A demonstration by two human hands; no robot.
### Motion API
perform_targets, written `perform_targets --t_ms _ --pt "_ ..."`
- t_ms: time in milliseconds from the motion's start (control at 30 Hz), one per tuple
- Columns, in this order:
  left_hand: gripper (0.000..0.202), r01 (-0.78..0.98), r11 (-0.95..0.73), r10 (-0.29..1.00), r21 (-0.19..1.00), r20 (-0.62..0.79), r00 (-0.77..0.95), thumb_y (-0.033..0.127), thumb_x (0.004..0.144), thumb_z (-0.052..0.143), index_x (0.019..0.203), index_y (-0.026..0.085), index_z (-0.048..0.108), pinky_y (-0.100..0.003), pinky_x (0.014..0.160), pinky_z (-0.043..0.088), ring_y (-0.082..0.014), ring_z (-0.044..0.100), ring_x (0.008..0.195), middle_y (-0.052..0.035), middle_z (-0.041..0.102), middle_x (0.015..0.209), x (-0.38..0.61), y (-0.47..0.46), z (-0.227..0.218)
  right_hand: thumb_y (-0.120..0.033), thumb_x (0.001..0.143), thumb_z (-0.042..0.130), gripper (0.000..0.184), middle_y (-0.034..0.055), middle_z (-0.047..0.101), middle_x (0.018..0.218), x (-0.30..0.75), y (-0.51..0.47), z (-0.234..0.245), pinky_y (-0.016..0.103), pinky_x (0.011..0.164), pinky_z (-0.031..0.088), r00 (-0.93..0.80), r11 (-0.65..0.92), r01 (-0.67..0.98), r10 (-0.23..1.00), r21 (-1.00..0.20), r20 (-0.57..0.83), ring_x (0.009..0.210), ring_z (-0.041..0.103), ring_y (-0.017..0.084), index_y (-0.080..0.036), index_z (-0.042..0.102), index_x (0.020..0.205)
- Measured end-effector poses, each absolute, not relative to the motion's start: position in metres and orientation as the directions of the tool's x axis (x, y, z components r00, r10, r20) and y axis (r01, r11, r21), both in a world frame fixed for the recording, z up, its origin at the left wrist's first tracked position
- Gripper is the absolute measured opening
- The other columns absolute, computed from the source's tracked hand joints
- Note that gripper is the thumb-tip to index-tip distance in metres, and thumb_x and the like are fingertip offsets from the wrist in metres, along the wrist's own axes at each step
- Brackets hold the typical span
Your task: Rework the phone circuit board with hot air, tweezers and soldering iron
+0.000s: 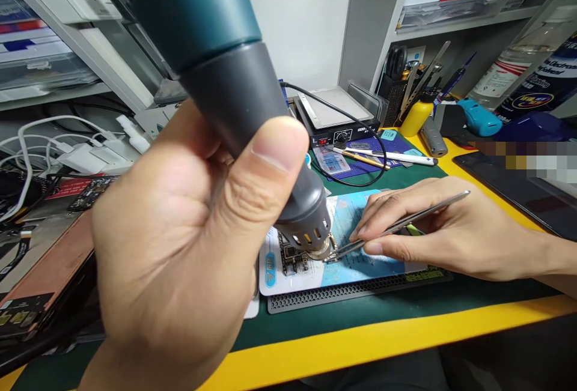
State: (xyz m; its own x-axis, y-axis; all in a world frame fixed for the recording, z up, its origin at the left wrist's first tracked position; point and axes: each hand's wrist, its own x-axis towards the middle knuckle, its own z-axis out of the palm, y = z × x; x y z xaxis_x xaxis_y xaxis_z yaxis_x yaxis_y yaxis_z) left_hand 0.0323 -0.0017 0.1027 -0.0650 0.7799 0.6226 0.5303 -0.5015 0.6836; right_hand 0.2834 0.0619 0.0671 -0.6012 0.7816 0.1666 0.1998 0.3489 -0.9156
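Observation:
My left hand [189,247] wraps around a dark grey and teal hot air gun [238,90], close to the camera, its nozzle tilted down to the right. Right under the nozzle lies a small circuit board [293,259], partly hidden by it. My right hand [433,223] pinches slim metal tweezers [406,218]. Their tips reach the board's right part beside the nozzle; whether they grip a component I cannot tell. The board rests on a blue and white work plate [374,265], which sits over a grey perforated tray [306,302].
Behind the plate stand a heating plate [338,109] with a black cable, pens [387,157] and a yellow bottle [417,115]. Phone parts [49,265] and white chargers [99,154] crowd the left. A dark phone-like slab [509,187] lies at right. Shelves flank both sides.

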Motion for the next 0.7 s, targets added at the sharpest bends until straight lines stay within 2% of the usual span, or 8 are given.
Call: perform_targets --t_ms 100,267,367,433,600,700 --pt "0.048 0.547 -0.482 0.786 0.684 0.613 -0.074 0.074 0.097 0.067 0.124 0.034 0.072 -0.04 0.078 0.064 -0.0345 0.073 0.121 0.001 0.073 0.121 0.0341 -0.0012 0.1041 -0.032 0.082 0.094 0.003 0.004 0.089 0.084 0.2838 0.0611 0.0662 0.03 0.066 0.069 -0.606 0.343 0.194 0.779 -0.919 0.163 0.073 0.083 0.025 -0.032 0.094 0.086" --pt "0.055 0.547 -0.472 0.794 0.691 0.603 -0.077 0.079 0.092 0.07 0.122 0.034 0.072 -0.046 0.085 0.066 -0.0356 0.073 0.115 -0.0005 0.073 0.118 0.0362 -0.0017 0.1049 -0.034 0.084 0.092 0.004 0.005 0.088 0.083 0.284 0.0614 0.0678 0.032 0.065 0.069 -0.61 0.342 0.192 0.776 -0.92 0.162 0.072 0.082 0.025 -0.03 0.094 0.085" --pt "0.056 0.538 -0.494 0.778 0.683 0.623 -0.078 0.078 0.093 0.069 0.126 0.033 0.072 -0.052 0.105 0.065 -0.0391 0.073 0.121 -0.0006 0.073 0.118 0.0357 -0.0027 0.1025 -0.033 0.083 0.093 0.006 0.0065 0.088 0.082 0.2834 0.0617 0.0696 0.033 0.067 0.069 -0.614 0.343 0.189 0.772 -0.92 0.162 0.072 0.082 0.026 -0.028 0.094 0.085" --pt "0.057 0.524 -0.505 0.781 0.686 0.621 -0.06 0.078 0.093 0.07 0.129 0.033 0.072 -0.053 0.113 0.063 -0.04 0.072 0.124 -0.0004 0.072 0.122 0.0348 -0.0028 0.1008 -0.033 0.082 0.094 0.007 0.007 0.088 0.083 0.283 0.0615 0.0704 0.033 0.067 0.069 -0.614 0.336 0.187 0.774 -0.923 0.158 0.073 0.082 0.026 -0.027 0.094 0.085" --pt "0.055 0.524 -0.488 0.795 0.699 0.604 -0.065 0.078 0.093 0.069 0.129 0.036 0.071 -0.051 0.109 0.065 -0.039 0.072 0.124 0.0009 0.071 0.127 0.0342 -0.0018 0.1017 -0.034 0.082 0.093 0.007 0.0068 0.088 0.081 0.283 0.0599 0.0703 0.032 0.065 0.068 -0.616 0.332 0.18 0.772 -0.926 0.157 0.071 0.082 0.026 -0.028 0.094 0.084" --pt "0.052 0.513 -0.47 0.803 0.718 0.589 -0.088 0.079 0.092 0.069 0.121 0.035 0.073 -0.049 0.105 0.066 -0.0366 0.072 0.12 0.0012 0.073 0.123 0.0366 -0.0021 0.1063 -0.033 0.082 0.094 0.006 0.0066 0.088 0.082 0.2835 0.059 0.0695 0.032 0.066 0.068 -0.614 0.323 0.186 0.776 -0.928 0.147 0.071 0.082 0.025 -0.028 0.094 0.084"
